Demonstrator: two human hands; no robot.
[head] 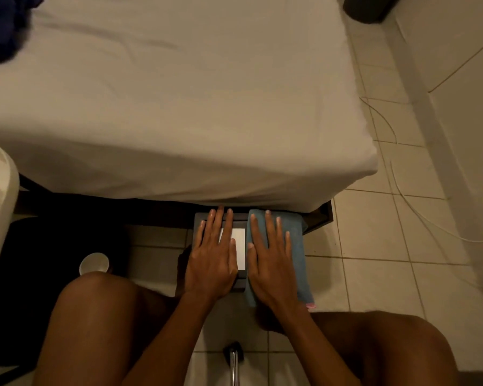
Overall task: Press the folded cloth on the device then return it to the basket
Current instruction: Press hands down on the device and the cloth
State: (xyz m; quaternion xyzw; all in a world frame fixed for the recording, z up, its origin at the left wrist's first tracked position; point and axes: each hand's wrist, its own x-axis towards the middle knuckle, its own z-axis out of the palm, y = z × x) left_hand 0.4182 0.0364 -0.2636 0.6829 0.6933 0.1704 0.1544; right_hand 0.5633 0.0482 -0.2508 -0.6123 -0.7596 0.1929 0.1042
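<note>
Left hand (211, 263) flat, fingers spread, on device (241, 247); right hand (271, 263) flat, open, pressing blue folded cloth (297, 246) beside it.

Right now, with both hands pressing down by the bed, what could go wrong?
The blue cloth covers only the right part of the device, so pressing may be uneven. The left hand lies flat on the bare device, partly over its white panel, and might smudge it. The cloth's near end overhangs and could slide off.

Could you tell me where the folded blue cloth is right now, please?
In the head view, the folded blue cloth lies low and right of centre, flat under the right hand, beside the dark device.
</note>
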